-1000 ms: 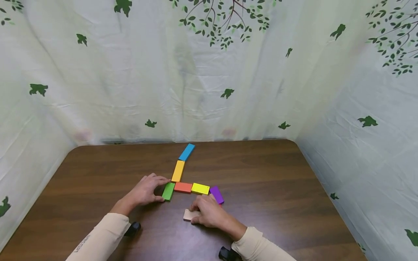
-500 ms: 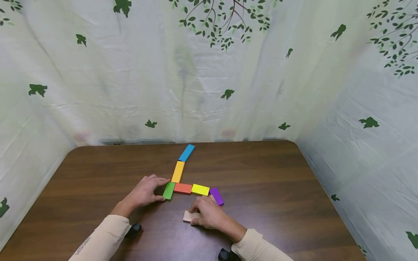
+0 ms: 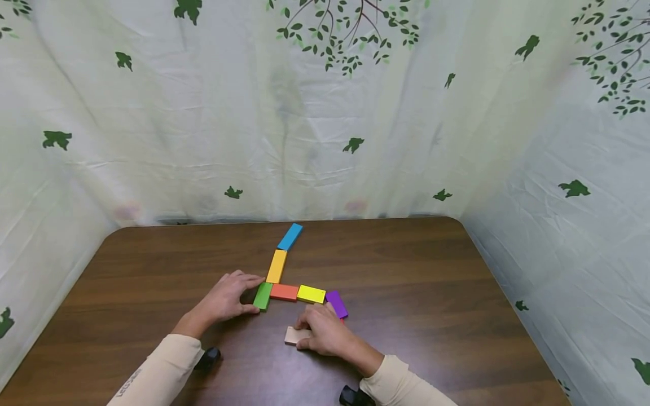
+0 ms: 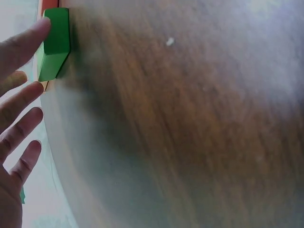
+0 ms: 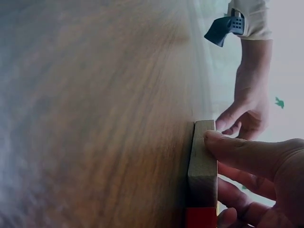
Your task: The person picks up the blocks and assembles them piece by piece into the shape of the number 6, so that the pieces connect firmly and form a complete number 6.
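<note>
My left hand [image 3: 225, 296] holds a green wooden block [image 3: 262, 297] lengthwise, thumb at its near end and index finger at its far end. In the left wrist view the other fingers are spread, and the thumb lies on the green block [image 4: 57, 33]. With thumb and fingers my right hand [image 3: 327, 332] pinches a plain wood-coloured block [image 3: 294, 336], partly covered by the hand. Up close in the right wrist view, that plain block [image 5: 203, 161] lies flat on the table, and a red block [image 5: 200, 217] sits at its near end.
An orange block [image 3: 277, 266] and a blue block [image 3: 290, 237] run away from the green one. To its right lie a red-orange block [image 3: 284, 292], a yellow block [image 3: 311, 294] and a tilted purple block [image 3: 337, 304]. A leaf-print curtain [image 3: 304, 124] stands behind the brown table [image 3: 416, 270].
My left thumb has come slightly rightward against the near end of the green block, which has shifted very slightly. My right hand and the other blocks look the same.
</note>
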Available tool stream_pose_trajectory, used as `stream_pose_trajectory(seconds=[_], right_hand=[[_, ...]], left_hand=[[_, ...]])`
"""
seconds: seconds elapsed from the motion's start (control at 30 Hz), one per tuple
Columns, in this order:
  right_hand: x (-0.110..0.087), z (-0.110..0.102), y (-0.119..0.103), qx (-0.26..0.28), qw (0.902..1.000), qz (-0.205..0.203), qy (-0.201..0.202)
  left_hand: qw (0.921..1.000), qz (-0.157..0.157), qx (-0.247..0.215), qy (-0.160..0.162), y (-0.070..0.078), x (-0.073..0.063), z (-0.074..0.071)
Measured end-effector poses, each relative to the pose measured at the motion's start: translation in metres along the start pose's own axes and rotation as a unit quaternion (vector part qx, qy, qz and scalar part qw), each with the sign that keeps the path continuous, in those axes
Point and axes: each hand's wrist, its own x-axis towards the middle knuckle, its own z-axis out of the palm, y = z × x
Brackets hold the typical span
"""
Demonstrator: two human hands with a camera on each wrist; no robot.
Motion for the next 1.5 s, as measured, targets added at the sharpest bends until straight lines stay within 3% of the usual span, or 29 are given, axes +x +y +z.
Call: stream_pose_trajectory(seconds=[0.2, 0.37, 0.6, 0.8, 1.3, 1.5], right_hand=[[-0.001, 0.001, 0.0, 0.0, 1.0, -0.001, 0.006], [-0.001, 0.001, 0.0, 0.0, 1.0, -0.006, 0.004], [-0.001, -0.001, 0.002, -0.024, 0.9995, -0.015, 0.014], [0.001, -0.001, 0.002, -0.023, 0.9997, -0.008, 0.007], [0.003, -0.002, 0.0, -0.016, 0.9999, -0.001, -0.004], [0.003, -0.003, 0.007, 0.002, 0.9998, -0.016, -0.011]], left_hand=[[0.9999, -0.004, -0.004, -0.011, -0.003, 0.002, -0.003], [0.9998, 0.016, 0.0, -0.013, -0.004, 0.007, -0.008], [0.9973, 0.057, 0.022, -0.04, -0.005, 0.025, -0.015], [0.9964, 0.051, 0.006, -0.068, -0.007, 0.033, -0.017], [0.9959, 0.068, 0.031, -0.051, -0.016, 0.032, -0.006], [0.9959, 0.062, 0.038, -0.053, -0.017, 0.034, -0.004]])
